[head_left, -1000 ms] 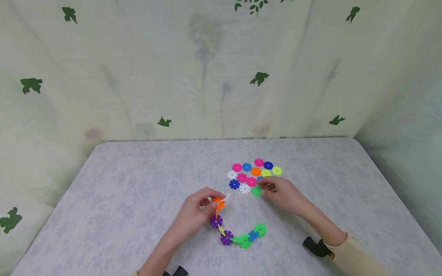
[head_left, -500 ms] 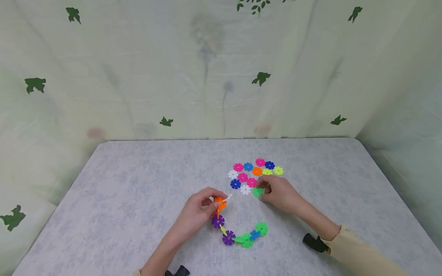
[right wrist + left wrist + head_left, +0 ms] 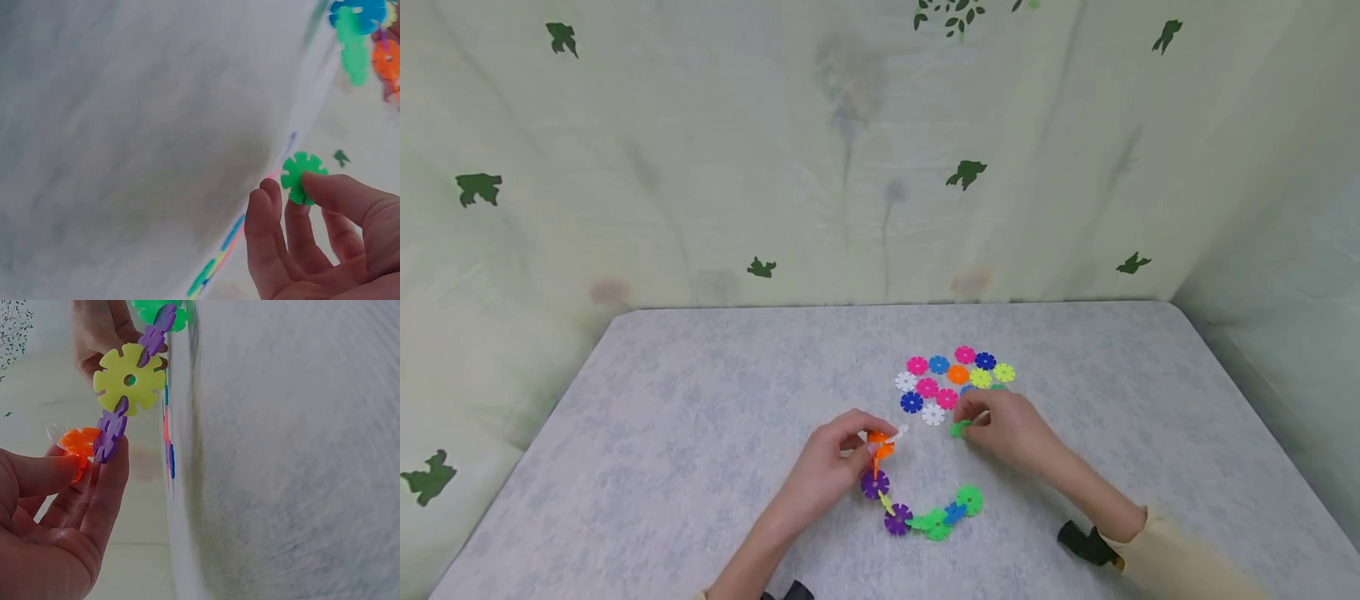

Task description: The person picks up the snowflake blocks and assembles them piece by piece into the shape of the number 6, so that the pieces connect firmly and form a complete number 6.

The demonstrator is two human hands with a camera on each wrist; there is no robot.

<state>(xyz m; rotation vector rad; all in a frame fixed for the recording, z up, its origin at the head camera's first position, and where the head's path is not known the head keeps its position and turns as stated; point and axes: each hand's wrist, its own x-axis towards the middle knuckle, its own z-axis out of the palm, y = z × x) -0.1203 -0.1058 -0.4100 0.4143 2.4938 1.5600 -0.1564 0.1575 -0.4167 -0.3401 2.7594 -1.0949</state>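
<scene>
Slotted plastic flower discs are joined into a curved chain. My left hand [image 3: 823, 475] pinches its orange end, where an orange disc [image 3: 79, 441] sits beside a white disc [image 3: 902, 432]. From there hang a purple disc [image 3: 107, 439], a yellow disc [image 3: 145, 390], another purple disc [image 3: 898, 520], then green and blue ones, ending in a green disc [image 3: 971, 500] near the tabletop. My right hand [image 3: 1015, 427] pinches a loose green disc [image 3: 292, 179] between thumb and fingers, tilted, at the near edge of the loose discs.
Several loose discs lie flat on the grey table [image 3: 715, 392] behind the hands, among them a white disc [image 3: 933, 415], a dark blue disc [image 3: 912, 402] and an orange disc [image 3: 958, 375]. The right hand partly covers some. A pale curtain [image 3: 700, 167] hangs behind the table.
The right hand has taken hold of the green disc, which lay flat, and tilted it up, drawing it slightly nearer. The left hand keeps its pinch on the chain, hardly moving.
</scene>
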